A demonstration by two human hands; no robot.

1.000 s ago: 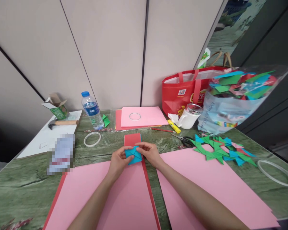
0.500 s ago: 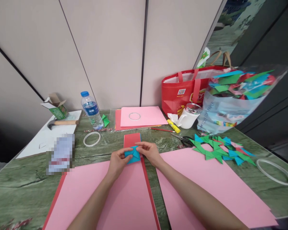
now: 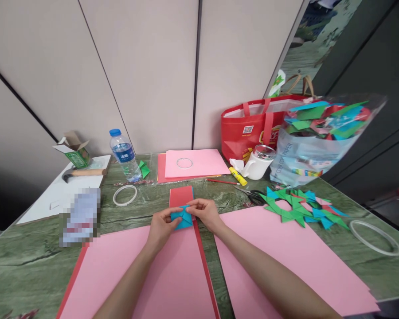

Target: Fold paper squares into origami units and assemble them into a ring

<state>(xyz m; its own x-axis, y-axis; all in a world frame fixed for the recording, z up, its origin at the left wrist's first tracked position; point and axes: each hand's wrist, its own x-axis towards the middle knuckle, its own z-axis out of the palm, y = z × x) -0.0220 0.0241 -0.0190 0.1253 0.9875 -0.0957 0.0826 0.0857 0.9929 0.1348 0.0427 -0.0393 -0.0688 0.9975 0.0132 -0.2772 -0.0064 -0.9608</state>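
A small folded piece of blue paper (image 3: 182, 220) is held between both hands, with crease lines showing on its face. My left hand (image 3: 162, 226) pinches its left side, thumb in front and fingers along the top edge. At its upper right corner, my right hand (image 3: 206, 214) closes thumb and fingertips on it. Just behind the blue paper lies a red paper strip (image 3: 181, 196). Beneath the hands are large pink sheets (image 3: 126, 270) over red ones, and another pink stack (image 3: 286, 261) lies under my right forearm.
Folded paper rings (image 3: 295, 206), scissors (image 3: 252, 195), a glue stick (image 3: 238, 176) and a white mug (image 3: 259, 163) are at right, before a red bag (image 3: 242, 137) and a plastic bag of paper pieces (image 3: 306, 155). A water bottle (image 3: 124, 155) and hammer (image 3: 86, 172) stand left.
The camera view has shifted slightly. Both hands keep hold of the blue paper in nearly the same place, with little visible change in its folds.
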